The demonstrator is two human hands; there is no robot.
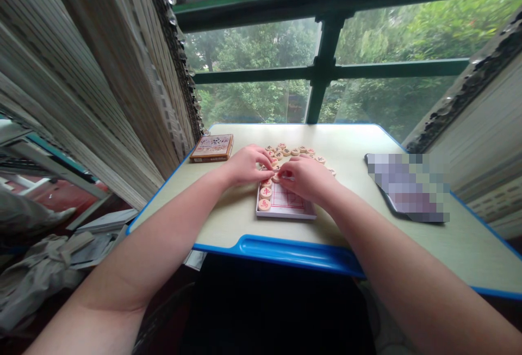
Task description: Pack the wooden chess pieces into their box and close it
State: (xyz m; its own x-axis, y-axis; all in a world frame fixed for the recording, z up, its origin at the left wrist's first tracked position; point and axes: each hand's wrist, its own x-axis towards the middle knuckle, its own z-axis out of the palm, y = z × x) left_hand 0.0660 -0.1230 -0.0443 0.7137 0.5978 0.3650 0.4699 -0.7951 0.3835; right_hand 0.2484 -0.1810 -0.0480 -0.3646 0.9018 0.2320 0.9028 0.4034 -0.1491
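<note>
Round wooden pieces (pixel 265 192) in and beyond the shallow box (pixel 285 215); both hands (pixel 309 175) among them, half-curled, grip unclear

From here I see a left arm (pixel 163 246) bare past the elbow and a right arm (pixel 403 260) just as bare, down to the left hand (pixel 249 164) and right hand (pixel 308 176). The lap's clothing (pixel 277 306) looks black, too dark to make out its cut.

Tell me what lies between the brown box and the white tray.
Head view: the left hand, over the tabletop, lies between the brown box and the white tray.
</note>
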